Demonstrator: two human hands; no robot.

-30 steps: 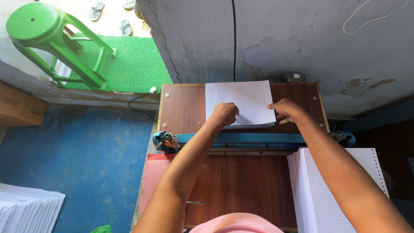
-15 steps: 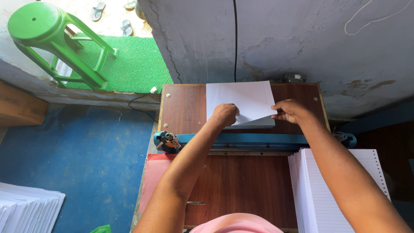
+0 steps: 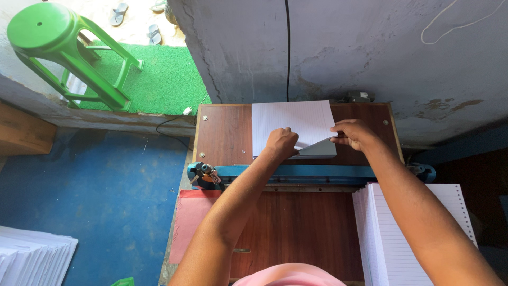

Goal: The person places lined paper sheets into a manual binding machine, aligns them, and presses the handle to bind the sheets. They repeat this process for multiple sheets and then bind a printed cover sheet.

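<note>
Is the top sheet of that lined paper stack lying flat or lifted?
Lifted at one corner: the right hand raises the lined paper stack's near right corner, while the left hand presses it down.

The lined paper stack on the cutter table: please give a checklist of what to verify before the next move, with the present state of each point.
1. Left hand presses flat on the lined paper stack: ok.
2. Right hand grips the lifted near-right corner of the top sheets: ok.
3. Stack lies fully on the wooden table, no overhang: ok.
4. Stack edges square to the blue cutter bar: cannot tell, the hands hide the near edge.
5. Both hands lie beyond the bar, only the forearms cross above it: ok.
6. Second lined stack at near right stays apart from the work: ok.
</note>
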